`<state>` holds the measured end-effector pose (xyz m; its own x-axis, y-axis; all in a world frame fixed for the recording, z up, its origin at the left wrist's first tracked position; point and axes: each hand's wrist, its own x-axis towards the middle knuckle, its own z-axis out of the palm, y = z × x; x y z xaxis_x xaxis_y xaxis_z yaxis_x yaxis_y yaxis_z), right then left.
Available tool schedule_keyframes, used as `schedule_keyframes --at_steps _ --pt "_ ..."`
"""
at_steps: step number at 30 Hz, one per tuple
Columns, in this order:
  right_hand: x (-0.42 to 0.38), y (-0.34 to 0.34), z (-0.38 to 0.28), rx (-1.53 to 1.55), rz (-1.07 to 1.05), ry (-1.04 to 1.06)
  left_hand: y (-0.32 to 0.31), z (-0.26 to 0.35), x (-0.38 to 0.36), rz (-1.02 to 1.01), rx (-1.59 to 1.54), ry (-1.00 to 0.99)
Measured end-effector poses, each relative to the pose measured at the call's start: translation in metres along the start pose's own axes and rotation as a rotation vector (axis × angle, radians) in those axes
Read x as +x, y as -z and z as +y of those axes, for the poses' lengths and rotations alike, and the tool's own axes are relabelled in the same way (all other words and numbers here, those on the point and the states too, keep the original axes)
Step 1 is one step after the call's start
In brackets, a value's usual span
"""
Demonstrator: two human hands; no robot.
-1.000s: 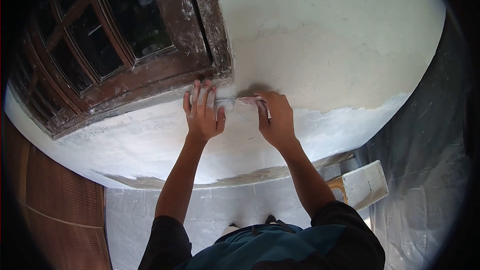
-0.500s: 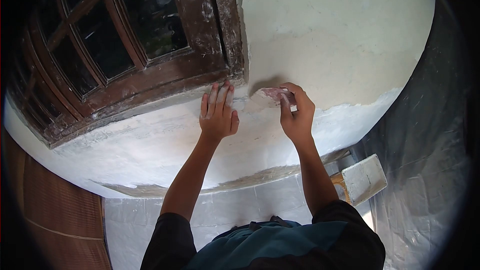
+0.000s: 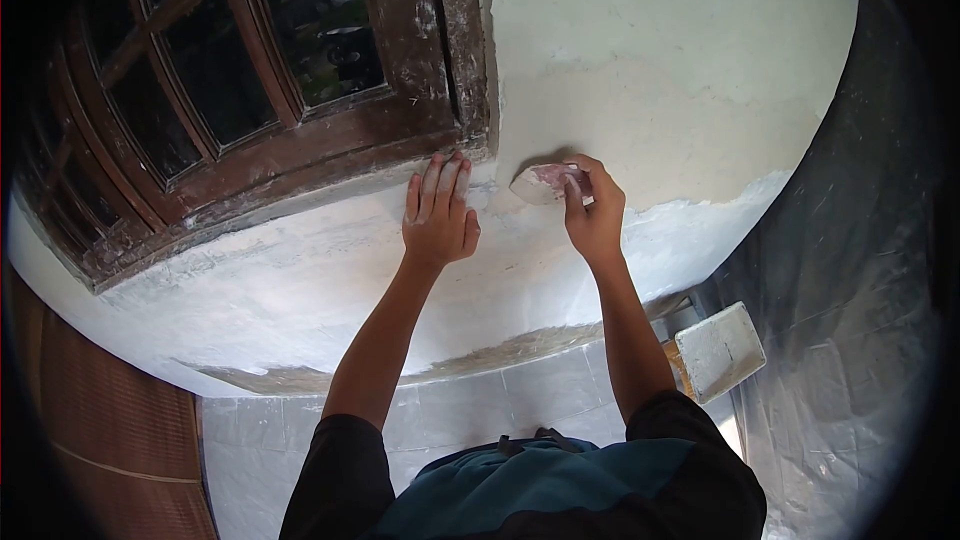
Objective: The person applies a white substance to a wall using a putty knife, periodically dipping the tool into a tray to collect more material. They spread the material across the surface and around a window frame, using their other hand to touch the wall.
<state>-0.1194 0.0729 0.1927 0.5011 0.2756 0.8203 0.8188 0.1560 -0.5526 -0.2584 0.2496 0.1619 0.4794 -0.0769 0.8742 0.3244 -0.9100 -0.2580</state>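
My left hand (image 3: 438, 210) lies flat on the wall just under the lower right corner of the brown window frame (image 3: 330, 145), fingers stretched out and dusted white. Between the thumb and fingers of my right hand (image 3: 597, 205) is a thin, pale and reddish scraper (image 3: 547, 183), held against the wall (image 3: 660, 110) right of the frame's corner. The wall is pale green above, beige in the middle and patchy white lower down.
A white-smeared tray (image 3: 720, 352) rests on a yellowish support at the lower right. Clear plastic sheeting (image 3: 850, 370) hangs on the right. Grey tiled floor (image 3: 460, 405) lies below, with a brown ribbed panel (image 3: 110, 410) at the lower left.
The scraper has tilted slightly and shows more of its face. My left hand stays on the wall, and the whole view has shifted a little.
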Motion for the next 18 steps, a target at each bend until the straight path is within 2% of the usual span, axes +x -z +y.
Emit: schedule_keyframes --at_steps 2,4,5,10,12,14,16,18 --pt "0.002 0.005 0.002 0.019 0.06 0.029 -0.002 -0.003 0.001 0.012 0.001 -0.013" --pt "-0.005 0.006 -0.001 0.047 -0.023 0.052 -0.003 -0.001 0.0 0.006 0.005 -0.017" --pt "-0.007 0.003 -0.007 -0.036 -0.046 0.134 -0.002 -0.001 0.0 0.006 0.0 -0.018" --pt "0.002 0.013 0.005 0.091 0.075 -0.035 -0.003 -0.001 0.0 0.01 0.037 -0.026" --pt "0.0 0.013 -0.002 0.18 0.01 -0.037 -0.003 -0.001 0.001 0.018 0.038 -0.021" --pt "-0.005 0.005 0.001 -0.059 -0.082 0.118 -0.001 0.001 0.001 0.014 0.035 -0.016" --pt "-0.004 0.007 0.004 -0.083 -0.068 0.133 0.002 0.001 0.002 -0.016 0.04 -0.011" --pt "0.003 0.014 0.005 0.129 0.078 -0.081 -0.001 0.0 0.001 0.01 0.05 -0.016"
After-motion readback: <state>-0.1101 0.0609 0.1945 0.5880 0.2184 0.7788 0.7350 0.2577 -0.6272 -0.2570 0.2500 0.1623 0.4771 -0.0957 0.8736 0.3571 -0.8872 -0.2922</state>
